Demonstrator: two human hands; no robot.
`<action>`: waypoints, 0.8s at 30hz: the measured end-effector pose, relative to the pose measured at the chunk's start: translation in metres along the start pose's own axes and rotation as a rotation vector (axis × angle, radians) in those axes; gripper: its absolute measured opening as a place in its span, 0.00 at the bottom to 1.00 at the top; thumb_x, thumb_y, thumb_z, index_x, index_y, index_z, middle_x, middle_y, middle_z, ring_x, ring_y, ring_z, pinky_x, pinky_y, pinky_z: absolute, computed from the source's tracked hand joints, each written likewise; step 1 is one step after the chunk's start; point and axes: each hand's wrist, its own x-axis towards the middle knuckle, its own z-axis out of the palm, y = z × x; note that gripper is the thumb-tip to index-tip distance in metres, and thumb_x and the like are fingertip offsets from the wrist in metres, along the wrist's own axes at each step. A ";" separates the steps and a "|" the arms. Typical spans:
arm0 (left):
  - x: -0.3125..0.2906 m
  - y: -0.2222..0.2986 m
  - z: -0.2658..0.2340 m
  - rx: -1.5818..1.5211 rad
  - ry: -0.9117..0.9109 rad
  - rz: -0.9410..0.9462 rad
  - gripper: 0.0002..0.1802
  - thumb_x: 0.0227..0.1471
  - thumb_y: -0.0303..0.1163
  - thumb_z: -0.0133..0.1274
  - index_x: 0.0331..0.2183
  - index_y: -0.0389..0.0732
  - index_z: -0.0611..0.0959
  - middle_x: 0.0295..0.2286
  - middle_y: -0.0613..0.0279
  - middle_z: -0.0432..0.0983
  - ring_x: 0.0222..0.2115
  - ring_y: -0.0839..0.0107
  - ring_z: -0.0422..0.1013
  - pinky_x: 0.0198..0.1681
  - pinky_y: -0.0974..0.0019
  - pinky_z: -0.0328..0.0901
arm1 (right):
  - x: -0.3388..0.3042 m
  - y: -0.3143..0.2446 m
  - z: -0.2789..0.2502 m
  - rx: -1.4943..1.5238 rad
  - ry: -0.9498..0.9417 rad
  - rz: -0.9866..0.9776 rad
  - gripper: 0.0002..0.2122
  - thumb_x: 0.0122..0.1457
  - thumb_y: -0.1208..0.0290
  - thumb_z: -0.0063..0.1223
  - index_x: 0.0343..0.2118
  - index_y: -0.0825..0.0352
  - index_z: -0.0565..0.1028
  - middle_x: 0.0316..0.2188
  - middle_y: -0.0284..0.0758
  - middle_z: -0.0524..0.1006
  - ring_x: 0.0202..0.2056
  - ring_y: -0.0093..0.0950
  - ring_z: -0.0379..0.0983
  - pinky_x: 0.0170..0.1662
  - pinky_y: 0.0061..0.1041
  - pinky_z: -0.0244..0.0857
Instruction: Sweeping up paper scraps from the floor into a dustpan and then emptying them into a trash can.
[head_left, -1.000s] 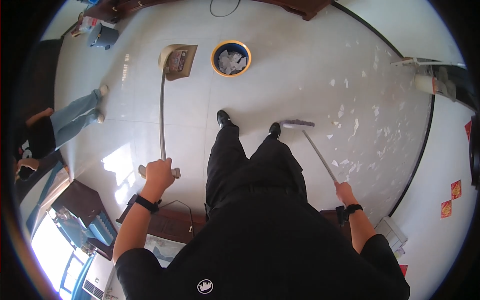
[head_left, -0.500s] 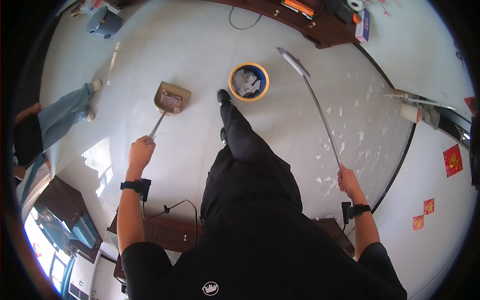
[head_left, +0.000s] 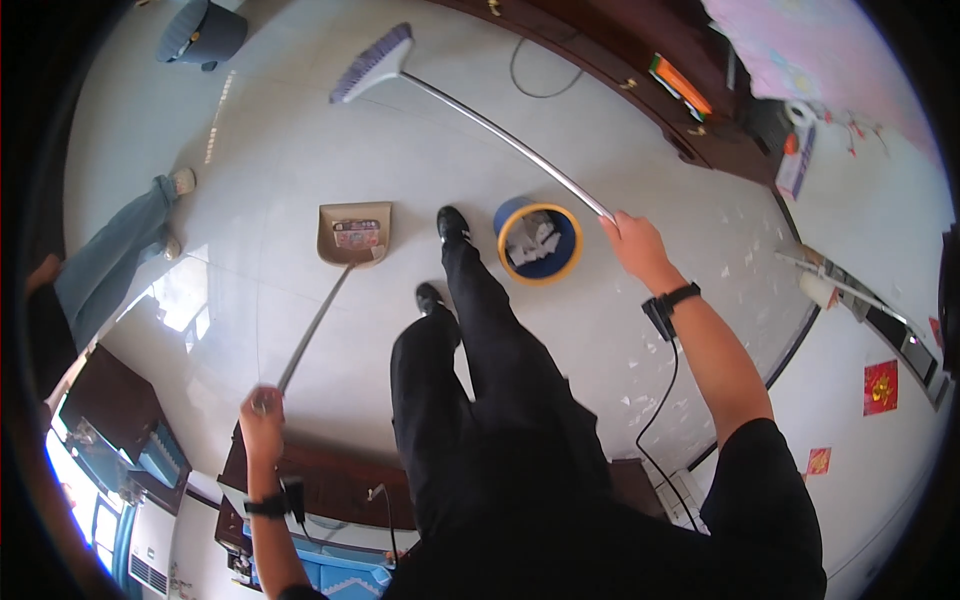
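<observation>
Gripped in left hand (head_left: 263,425), closed round the handle (head_left: 317,328): beige dustpan (head_left: 340,256), flat pack (head_left: 357,233) inside, left of the shoes (head_left: 453,222). Gripped in right hand (head_left: 636,245), closed round the pole (head_left: 505,135): purple-bristled broom (head_left: 380,67), reaching beyond the dustpan. Near right hand: yellow-rimmed bucket (head_left: 576,250), paper scraps (head_left: 533,240) inside.

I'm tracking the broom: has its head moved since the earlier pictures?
Yes, leftward: the broom head was right of the black cable loop, now left.

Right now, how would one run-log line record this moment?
left hand: holds dustpan pole | right hand: holds broom handle | broom head: beyond dustpan | bucket: white scraps inside | floor: loose scraps at right
</observation>
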 end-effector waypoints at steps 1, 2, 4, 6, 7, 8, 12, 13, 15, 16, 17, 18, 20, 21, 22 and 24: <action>0.007 -0.016 -0.001 0.129 0.014 0.135 0.06 0.50 0.28 0.51 0.26 0.36 0.78 0.16 0.68 0.68 0.19 0.80 0.63 0.22 0.72 0.57 | 0.043 -0.013 0.015 0.005 -0.007 -0.012 0.19 0.63 0.56 0.42 0.26 0.70 0.70 0.19 0.49 0.73 0.25 0.51 0.70 0.28 0.47 0.64; 0.010 -0.025 0.004 0.105 0.092 0.294 0.03 0.49 0.24 0.51 0.26 0.36 0.78 0.18 0.66 0.70 0.21 0.79 0.64 0.24 0.71 0.59 | 0.083 -0.026 0.032 -0.042 0.020 -0.069 0.19 0.63 0.56 0.41 0.26 0.70 0.71 0.20 0.49 0.74 0.25 0.50 0.71 0.29 0.46 0.65; 0.016 0.004 0.011 -0.014 -0.009 0.098 0.02 0.48 0.21 0.50 0.25 0.35 0.76 0.19 0.64 0.71 0.22 0.79 0.64 0.26 0.73 0.59 | 0.166 -0.046 0.058 -0.124 0.086 -0.160 0.19 0.63 0.56 0.41 0.27 0.69 0.71 0.22 0.48 0.75 0.26 0.49 0.72 0.31 0.46 0.66; 0.027 0.015 0.025 0.017 0.009 0.089 0.03 0.48 0.21 0.48 0.24 0.36 0.75 0.19 0.66 0.70 0.21 0.80 0.63 0.23 0.73 0.56 | 0.256 -0.070 0.075 -0.149 0.136 -0.211 0.19 0.63 0.56 0.40 0.28 0.69 0.72 0.22 0.48 0.75 0.28 0.49 0.73 0.32 0.45 0.66; 0.033 0.020 0.029 0.026 0.014 0.044 0.03 0.48 0.20 0.48 0.24 0.36 0.75 0.19 0.66 0.69 0.20 0.80 0.62 0.23 0.72 0.55 | 0.296 -0.082 0.082 -0.147 0.151 -0.219 0.19 0.64 0.56 0.39 0.29 0.70 0.72 0.22 0.48 0.76 0.28 0.49 0.73 0.34 0.45 0.67; 0.034 0.007 0.028 0.039 -0.026 0.015 0.03 0.47 0.20 0.47 0.24 0.36 0.75 0.19 0.67 0.68 0.19 0.81 0.61 0.22 0.73 0.54 | 0.326 -0.094 0.090 -0.147 0.136 -0.193 0.20 0.64 0.55 0.39 0.30 0.70 0.73 0.23 0.48 0.76 0.29 0.48 0.73 0.34 0.44 0.67; 0.048 0.005 0.032 0.342 -0.206 0.227 0.04 0.51 0.23 0.52 0.31 0.34 0.78 0.27 0.49 0.73 0.25 0.57 0.71 0.26 0.57 0.65 | 0.425 -0.119 0.123 -0.243 0.164 -0.144 0.22 0.65 0.54 0.36 0.33 0.70 0.75 0.27 0.47 0.78 0.33 0.46 0.75 0.37 0.42 0.68; 0.051 0.016 0.035 0.347 -0.207 0.212 0.04 0.51 0.23 0.52 0.31 0.34 0.78 0.27 0.49 0.73 0.25 0.57 0.71 0.26 0.57 0.65 | 0.443 -0.130 0.131 -0.237 0.151 -0.151 0.22 0.65 0.54 0.36 0.33 0.70 0.75 0.27 0.47 0.78 0.33 0.46 0.75 0.37 0.42 0.68; 0.061 0.034 0.042 0.203 -0.137 0.147 0.04 0.51 0.20 0.47 0.29 0.33 0.77 0.23 0.52 0.71 0.21 0.59 0.68 0.23 0.58 0.61 | 0.471 -0.145 0.141 -0.201 0.116 -0.040 0.24 0.65 0.52 0.33 0.33 0.70 0.75 0.30 0.47 0.78 0.35 0.45 0.75 0.38 0.42 0.68; 0.068 0.033 0.042 0.197 -0.144 0.145 0.04 0.51 0.20 0.47 0.29 0.33 0.77 0.23 0.52 0.71 0.21 0.59 0.68 0.23 0.58 0.61 | 0.484 -0.142 0.146 -0.209 0.112 -0.039 0.24 0.65 0.52 0.33 0.33 0.70 0.75 0.30 0.47 0.78 0.35 0.45 0.75 0.38 0.42 0.68; 0.072 0.029 0.040 0.276 -0.153 0.225 0.05 0.51 0.20 0.46 0.29 0.33 0.77 0.23 0.51 0.71 0.20 0.60 0.67 0.22 0.59 0.60 | 0.495 -0.137 0.148 -0.186 0.118 -0.004 0.24 0.65 0.52 0.32 0.34 0.70 0.75 0.31 0.47 0.78 0.36 0.45 0.75 0.39 0.42 0.68; 0.076 0.026 0.038 0.354 -0.161 0.307 0.06 0.52 0.20 0.44 0.29 0.32 0.76 0.23 0.51 0.71 0.19 0.60 0.67 0.20 0.59 0.59 | 0.504 -0.132 0.150 -0.163 0.125 0.032 0.25 0.65 0.51 0.31 0.34 0.70 0.76 0.33 0.47 0.78 0.37 0.46 0.75 0.39 0.42 0.68; 0.076 0.025 0.035 0.280 -0.225 0.167 0.07 0.53 0.22 0.44 0.28 0.32 0.76 0.24 0.50 0.72 0.17 0.60 0.66 0.18 0.60 0.57 | 0.512 -0.121 0.166 -0.194 0.149 0.025 0.25 0.65 0.51 0.31 0.35 0.69 0.76 0.33 0.48 0.78 0.37 0.46 0.75 0.40 0.42 0.68; 0.073 0.021 0.036 0.265 -0.241 0.118 0.07 0.53 0.23 0.44 0.28 0.32 0.76 0.24 0.50 0.72 0.16 0.60 0.66 0.17 0.60 0.57 | 0.515 -0.113 0.174 -0.217 0.173 0.017 0.25 0.65 0.50 0.31 0.35 0.69 0.76 0.34 0.48 0.78 0.38 0.47 0.75 0.42 0.42 0.68; 0.070 0.018 0.038 0.252 -0.254 0.065 0.07 0.53 0.23 0.44 0.28 0.32 0.77 0.24 0.50 0.73 0.16 0.59 0.66 0.16 0.60 0.56 | 0.515 -0.109 0.183 -0.226 0.175 0.018 0.25 0.65 0.50 0.31 0.35 0.69 0.76 0.34 0.48 0.78 0.38 0.47 0.75 0.42 0.42 0.68; 0.065 0.011 0.043 0.252 -0.277 0.080 0.07 0.52 0.24 0.45 0.27 0.33 0.77 0.22 0.51 0.73 0.17 0.58 0.68 0.18 0.60 0.58 | 0.507 -0.099 0.205 -0.150 0.135 0.131 0.26 0.65 0.49 0.31 0.36 0.69 0.75 0.35 0.50 0.77 0.40 0.49 0.74 0.44 0.43 0.67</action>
